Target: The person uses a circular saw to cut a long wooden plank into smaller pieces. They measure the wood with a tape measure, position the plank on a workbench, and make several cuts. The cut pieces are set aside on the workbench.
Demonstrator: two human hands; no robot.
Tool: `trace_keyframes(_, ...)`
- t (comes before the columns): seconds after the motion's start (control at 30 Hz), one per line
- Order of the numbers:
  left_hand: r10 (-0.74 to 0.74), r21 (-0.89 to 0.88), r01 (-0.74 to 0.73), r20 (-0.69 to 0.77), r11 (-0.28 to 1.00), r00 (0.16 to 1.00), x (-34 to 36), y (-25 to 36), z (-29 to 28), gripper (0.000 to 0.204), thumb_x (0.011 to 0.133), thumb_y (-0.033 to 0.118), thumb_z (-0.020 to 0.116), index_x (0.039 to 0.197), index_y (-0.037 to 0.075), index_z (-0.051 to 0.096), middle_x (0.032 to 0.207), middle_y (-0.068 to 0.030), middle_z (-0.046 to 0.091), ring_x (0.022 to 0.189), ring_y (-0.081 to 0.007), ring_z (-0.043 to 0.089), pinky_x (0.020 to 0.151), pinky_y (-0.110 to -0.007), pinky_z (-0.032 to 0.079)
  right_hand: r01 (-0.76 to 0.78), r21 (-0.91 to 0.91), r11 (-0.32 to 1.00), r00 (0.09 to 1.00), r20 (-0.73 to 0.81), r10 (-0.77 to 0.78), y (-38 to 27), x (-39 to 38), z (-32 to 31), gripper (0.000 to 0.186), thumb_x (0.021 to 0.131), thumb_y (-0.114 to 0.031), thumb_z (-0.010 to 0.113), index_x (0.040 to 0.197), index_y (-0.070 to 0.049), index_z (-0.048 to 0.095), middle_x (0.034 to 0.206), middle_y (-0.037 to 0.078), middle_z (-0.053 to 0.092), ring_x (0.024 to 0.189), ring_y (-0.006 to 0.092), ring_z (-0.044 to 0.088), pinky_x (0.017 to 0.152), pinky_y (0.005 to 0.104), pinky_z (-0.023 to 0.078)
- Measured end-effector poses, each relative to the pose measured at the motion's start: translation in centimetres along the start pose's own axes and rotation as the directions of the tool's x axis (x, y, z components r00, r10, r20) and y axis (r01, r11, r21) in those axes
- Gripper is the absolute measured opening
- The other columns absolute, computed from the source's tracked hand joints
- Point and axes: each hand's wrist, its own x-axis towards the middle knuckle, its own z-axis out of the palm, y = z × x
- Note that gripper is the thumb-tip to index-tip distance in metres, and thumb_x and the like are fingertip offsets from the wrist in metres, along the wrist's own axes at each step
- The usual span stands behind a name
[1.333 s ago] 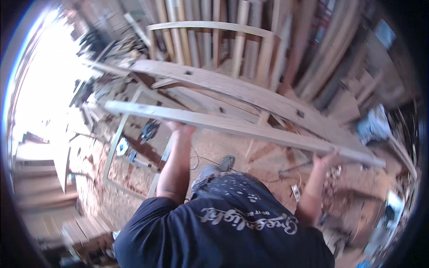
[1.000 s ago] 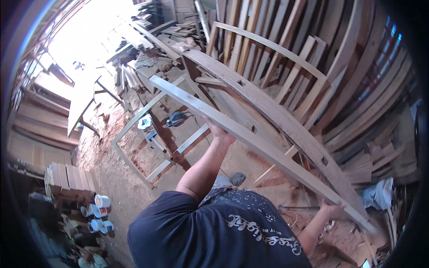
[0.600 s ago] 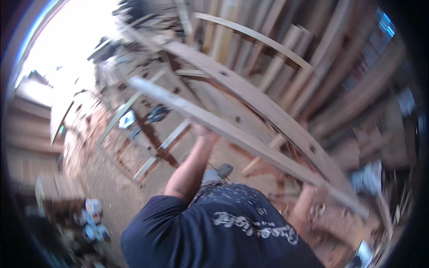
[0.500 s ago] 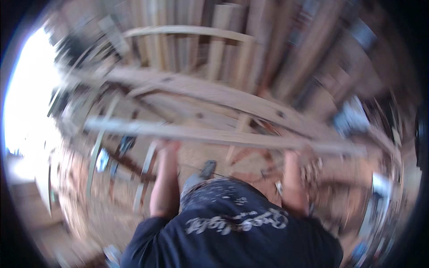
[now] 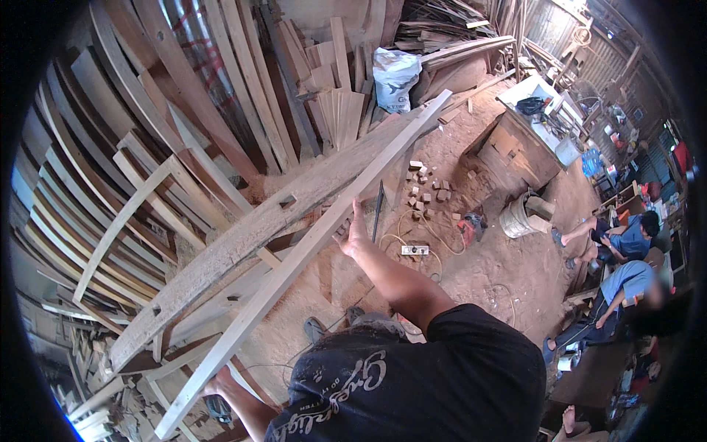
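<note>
A long, straight, pale wooden beam point(image 5: 294, 259) runs diagonally from the lower left to the upper middle, held in both my hands. My left hand point(image 5: 223, 384) is closed on its near end, fingers partly hidden by the wood. Farther up, my right hand point(image 5: 355, 234) grips it from the right side, with the fingers curled beneath it. Just beyond the beam lies a thick, dusty workbench plank point(image 5: 221, 267) with small square slots in it. The beam's far end passes over that plank's far part.
Curved boards point(image 5: 88, 214) and straight planks lean along the left wall. To the right are small wood blocks point(image 5: 421, 193), a power strip point(image 5: 414, 250) with cords, a red power tool point(image 5: 471, 228) and a bucket point(image 5: 518, 219). Two people point(image 5: 626, 239) sit farther right.
My view has turned right, and the beam now lies diagonally instead of nearly level across it. Both hands still hold it. Seated people have come into view at right.
</note>
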Motion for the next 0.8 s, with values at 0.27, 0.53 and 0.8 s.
trace_keyframes(0.27, -0.074, 0.046, 0.082, -0.163, 0.996, 0.984, -3.0, -1.9, 0.7, 0.093, 0.085, 0.085, 0.037, 0.148, 0.018, 0.052, 0.155, -0.0097, 0.050, 0.143, -0.0401, 0.044, 0.115, -0.072, 0.030, 0.050, -0.063, 0.997, 0.998, -0.040, -0.053, -3.2, 2.1, -1.3, 0.062, 0.091, -0.066, 0.067, 0.130, -0.019, 0.057, 0.120, 0.002, 0.065, 0.110, 0.0181, 0.062, 0.096, 0.0401, 0.050)
trace_keyframes(0.53, -0.091, 0.098, 0.111, -0.191, 0.989, 0.977, -2.6, -1.2, -1.6, 0.107, 0.080, 0.094, 0.025, 0.153, 0.019, 0.045, 0.159, -0.0094, 0.044, 0.145, -0.0416, 0.039, 0.114, -0.074, 0.026, 0.034, -0.068, 0.997, 0.996, -0.083, -0.040, -2.7, 2.2, -1.4, 0.056, 0.096, -0.063, 0.063, 0.130, -0.018, 0.058, 0.118, 0.001, 0.063, 0.107, 0.0175, 0.060, 0.098, 0.0403, 0.048)
trace_keyframes(0.8, -0.106, 0.151, 0.139, -0.211, 0.979, 0.972, -1.8, 0.5, -3.4, 0.111, 0.080, 0.097, 0.019, 0.152, 0.017, 0.045, 0.156, -0.0115, 0.046, 0.141, -0.0427, 0.042, 0.112, -0.075, 0.028, 0.059, 0.030, 0.998, 0.997, -0.047, -0.058, -2.6, 1.0, -1.5, 0.053, 0.098, -0.066, 0.057, 0.123, -0.019, 0.061, 0.110, 0.001, 0.069, 0.096, 0.0163, 0.066, 0.087, 0.0353, 0.053)
